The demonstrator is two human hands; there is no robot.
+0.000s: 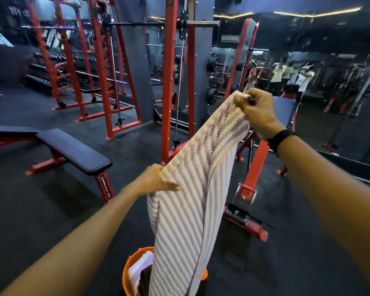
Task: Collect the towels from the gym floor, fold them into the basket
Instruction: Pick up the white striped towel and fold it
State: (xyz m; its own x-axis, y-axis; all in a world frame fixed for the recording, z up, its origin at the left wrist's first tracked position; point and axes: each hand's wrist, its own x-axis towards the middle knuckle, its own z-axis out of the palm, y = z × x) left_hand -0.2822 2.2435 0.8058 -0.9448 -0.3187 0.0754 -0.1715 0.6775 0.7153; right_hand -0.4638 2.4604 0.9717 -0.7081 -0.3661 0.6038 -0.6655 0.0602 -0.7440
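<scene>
Head view, near to far. Lowest in frame, directly under the hanging cloth, stands the orange basket (127, 267), its rim showing either side of the fabric. Folded towels (140, 272) already lie inside it, one pale and one dark; how many more cannot be told.

The striped towel (192, 199) hangs in mid-air over the basket, slung slantwise between the two hands, its tail dropping past the rim and out of frame. The left hand (156, 180) pinches the lower left edge: the thumb lies across the front face and the fingers are hidden behind the cloth. The right hand (255, 112), higher and farther out, has its fingers curled tight on the top corner, which bunches out above the knuckles. A dark band sits on that wrist.

Handling judgement: soft, limp and light, with a ribbed weave that grips well; no slip risk noted. It will sag wherever unsupported, so it is best held by corners and edges, as now. The cloth is twisted between the hands and wants spreading flat before a clean fold.

Beyond the fingers: a flat bench (73, 150) to the left, an adjustable bench (283, 110) behind the right hand, and red racks (169, 82) farther off on the black floor.
</scene>
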